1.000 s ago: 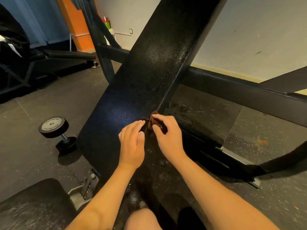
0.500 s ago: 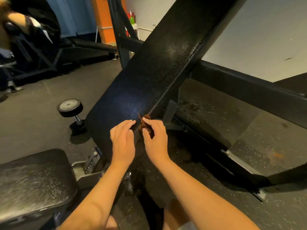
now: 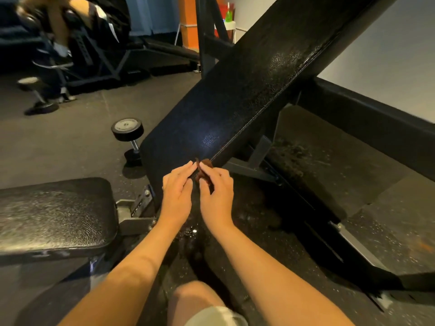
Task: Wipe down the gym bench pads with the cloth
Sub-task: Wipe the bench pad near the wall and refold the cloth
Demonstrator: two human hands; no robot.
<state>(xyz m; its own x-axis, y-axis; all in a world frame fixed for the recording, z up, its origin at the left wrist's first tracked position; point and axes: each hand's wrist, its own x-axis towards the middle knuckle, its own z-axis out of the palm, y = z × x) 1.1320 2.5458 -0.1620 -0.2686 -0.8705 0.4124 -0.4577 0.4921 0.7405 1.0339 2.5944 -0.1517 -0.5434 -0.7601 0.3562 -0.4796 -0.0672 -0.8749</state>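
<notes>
The black inclined back pad (image 3: 237,95) of the gym bench runs from the lower middle up to the top right. A small brown cloth (image 3: 204,167) is bunched at the pad's lower right corner. My right hand (image 3: 217,196) pinches the cloth between thumb and fingers. My left hand (image 3: 177,192) rests flat beside it on the pad's lower end, fingers together, touching the cloth's edge. The black seat pad (image 3: 54,215) lies at the lower left.
A dumbbell (image 3: 128,135) stands on the rubber floor left of the back pad. Another person sits on a bench (image 3: 70,31) at the far left with a second dumbbell (image 3: 35,95) nearby. The bench's metal frame (image 3: 256,165) and a black floor rail (image 3: 376,128) lie to the right.
The view has swung right and pulled back, so the seat pad and the other person show more. Both hands stay at the pad's lower corner with the cloth.
</notes>
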